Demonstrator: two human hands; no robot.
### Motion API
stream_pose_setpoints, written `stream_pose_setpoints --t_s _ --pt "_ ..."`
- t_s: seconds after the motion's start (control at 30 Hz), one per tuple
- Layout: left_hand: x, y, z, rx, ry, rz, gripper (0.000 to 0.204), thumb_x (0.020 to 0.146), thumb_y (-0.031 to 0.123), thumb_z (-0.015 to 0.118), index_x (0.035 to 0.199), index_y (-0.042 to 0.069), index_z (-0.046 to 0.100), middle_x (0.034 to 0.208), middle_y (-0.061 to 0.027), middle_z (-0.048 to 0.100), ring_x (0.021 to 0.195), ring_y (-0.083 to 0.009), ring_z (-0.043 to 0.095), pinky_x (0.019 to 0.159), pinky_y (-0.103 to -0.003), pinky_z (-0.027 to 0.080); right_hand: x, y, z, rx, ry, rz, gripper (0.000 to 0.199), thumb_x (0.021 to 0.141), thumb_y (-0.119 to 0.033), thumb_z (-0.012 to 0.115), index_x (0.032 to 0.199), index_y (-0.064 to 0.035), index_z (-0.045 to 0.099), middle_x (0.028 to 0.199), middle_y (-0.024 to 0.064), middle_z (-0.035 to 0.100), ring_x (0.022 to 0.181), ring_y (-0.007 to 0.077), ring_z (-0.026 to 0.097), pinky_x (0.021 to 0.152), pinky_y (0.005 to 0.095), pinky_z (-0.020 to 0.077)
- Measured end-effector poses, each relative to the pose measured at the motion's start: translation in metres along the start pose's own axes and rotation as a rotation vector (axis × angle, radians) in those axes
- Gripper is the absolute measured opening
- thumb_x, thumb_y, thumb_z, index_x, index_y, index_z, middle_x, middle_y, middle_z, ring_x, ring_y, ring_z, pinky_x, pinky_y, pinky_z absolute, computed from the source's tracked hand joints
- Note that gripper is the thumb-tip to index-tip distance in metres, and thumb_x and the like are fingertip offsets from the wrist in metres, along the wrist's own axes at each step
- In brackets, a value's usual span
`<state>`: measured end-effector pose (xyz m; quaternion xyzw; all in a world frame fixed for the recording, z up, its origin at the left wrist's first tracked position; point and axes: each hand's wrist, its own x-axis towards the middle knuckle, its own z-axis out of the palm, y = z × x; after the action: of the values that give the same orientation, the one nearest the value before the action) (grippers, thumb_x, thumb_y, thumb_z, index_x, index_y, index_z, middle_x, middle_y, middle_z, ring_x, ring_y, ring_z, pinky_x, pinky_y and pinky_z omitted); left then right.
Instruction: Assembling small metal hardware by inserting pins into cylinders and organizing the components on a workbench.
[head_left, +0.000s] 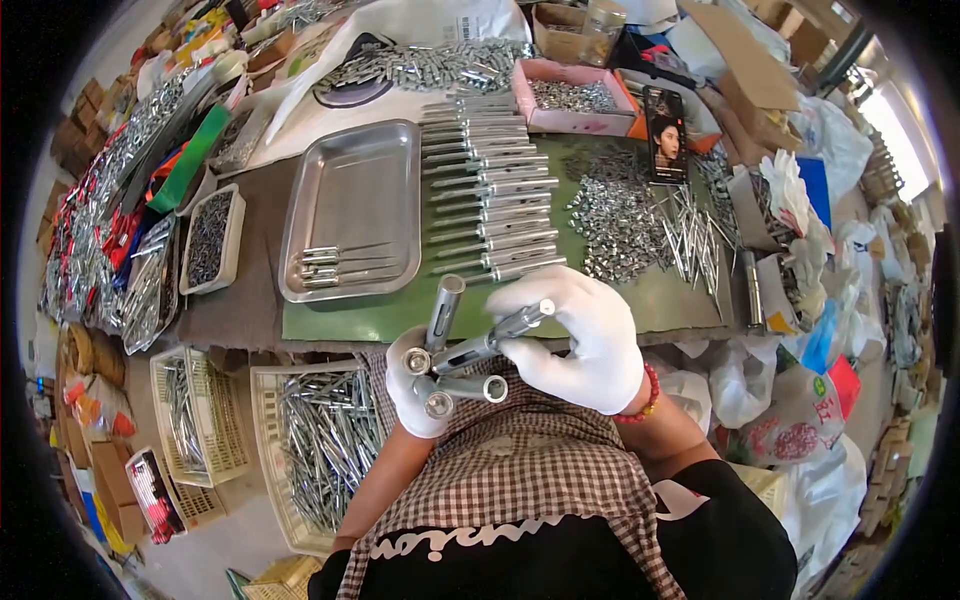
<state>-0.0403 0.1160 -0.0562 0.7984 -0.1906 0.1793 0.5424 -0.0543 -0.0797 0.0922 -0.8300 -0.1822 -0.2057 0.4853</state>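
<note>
My left hand (406, 388), in a white glove, is closed around several shiny metal tubes (446, 312) that point in different directions in front of my apron. My right hand (578, 338), also gloved in white, pinches another metal tube (526, 318) between thumb and fingers, close to the bundle. Whether this tube touches those in my left hand I cannot tell. Just beyond my hands, a long row of metal tubes with thin rod ends (505, 212) lies on the green mat (340, 322). To its left is a steel tray (352, 190) with several slim metal pieces (345, 268) in it.
Small metal parts (610, 215) and loose pins (692, 240) are heaped at the right, near a phone (667, 138). A pink box (522, 105) stands behind. At the left is a tub of dark screws (236, 232). Crates (268, 455) of metal rods stand below the table edge.
</note>
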Motion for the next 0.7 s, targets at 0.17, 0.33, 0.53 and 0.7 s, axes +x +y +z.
stream_pose_setpoints --t_s 0.17,0.33,0.53,0.7 --pt "-0.008 -0.014 0.007 -0.255 -0.008 -0.246 0.046 0.074 0.007 0.075 0.112 -0.002 0.052 0.098 -0.0101 0.059 0.082 -0.0175 0.060 0.074 -0.030 0.050 0.003 0.004 -0.009 0.172 -0.148 0.018 0.033 0.069 -0.008 0.074 0.102 -0.0083 0.068 0.094 0.0070 0.063 0.087 0.0215 0.062 0.080 0.0322 0.0481" --pt "0.001 0.003 0.014 -0.228 0.049 -0.163 0.048 0.073 0.008 0.075 0.113 0.000 0.051 0.099 -0.0095 0.058 0.083 -0.0171 0.060 0.075 -0.029 0.050 0.005 0.006 -0.015 0.232 -0.253 0.119 0.043 0.070 -0.017 0.078 0.110 -0.0080 0.068 0.104 0.0085 0.059 0.098 0.0221 0.057 0.089 0.0328 0.0437" --pt "0.024 0.035 0.019 -0.205 -0.039 -0.168 0.034 0.079 0.000 0.070 0.106 0.002 0.050 0.100 -0.0078 0.059 0.085 -0.0164 0.061 0.075 -0.028 0.052 -0.008 0.029 -0.012 0.095 -0.162 0.020 0.127 0.050 -0.048 0.091 0.146 0.0011 0.025 0.144 0.0165 0.031 0.131 0.0273 0.038 0.108 0.0397 0.0318" --pt "0.054 0.069 0.045 -0.337 -0.275 -0.161 0.030 0.087 0.007 0.063 0.113 0.002 0.049 0.112 -0.0122 0.060 0.097 -0.0200 0.064 0.080 -0.032 0.054 -0.014 0.023 0.014 0.561 -0.047 0.071 0.144 0.047 -0.030 0.096 0.150 -0.0016 0.000 0.145 0.0188 0.029 0.131 0.0282 0.038 0.107 0.0405 0.0329"
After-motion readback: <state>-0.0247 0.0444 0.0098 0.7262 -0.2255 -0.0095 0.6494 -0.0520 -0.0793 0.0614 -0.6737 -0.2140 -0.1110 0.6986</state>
